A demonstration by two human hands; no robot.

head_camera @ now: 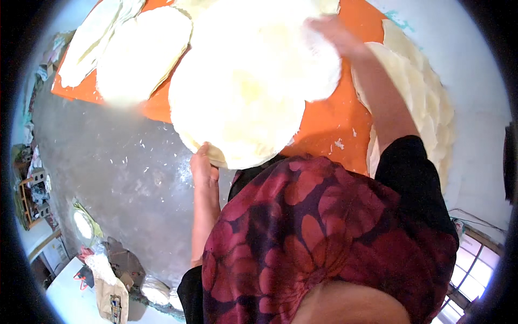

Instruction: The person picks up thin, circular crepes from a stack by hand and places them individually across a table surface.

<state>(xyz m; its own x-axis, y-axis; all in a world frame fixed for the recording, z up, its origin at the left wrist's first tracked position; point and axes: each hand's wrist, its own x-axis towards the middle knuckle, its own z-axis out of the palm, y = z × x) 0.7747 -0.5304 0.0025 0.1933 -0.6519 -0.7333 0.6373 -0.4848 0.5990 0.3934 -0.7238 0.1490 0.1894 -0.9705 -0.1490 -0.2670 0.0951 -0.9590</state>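
A large, pale, thin round sheet, perhaps flatbread or dough (243,105), lies in front of me, partly over an orange table (332,129), its middle washed out by glare. Its near left edge sits in my left hand (203,164), the thumb on top. My right hand (334,34), blurred, is at the upper right over the edge of a white round piece (321,73); whether it grips anything cannot be told. Two more pale sheets, one folded-looking (95,44) and one oval (141,52), lie at the table's left.
Overlapping pale round sheets (417,93) are stacked along the right side. White scraps dot the orange surface and the grey floor (121,154). Clutter with concrete blocks (38,176) stands at the far left, and a white table (68,289) with bags at the lower left.
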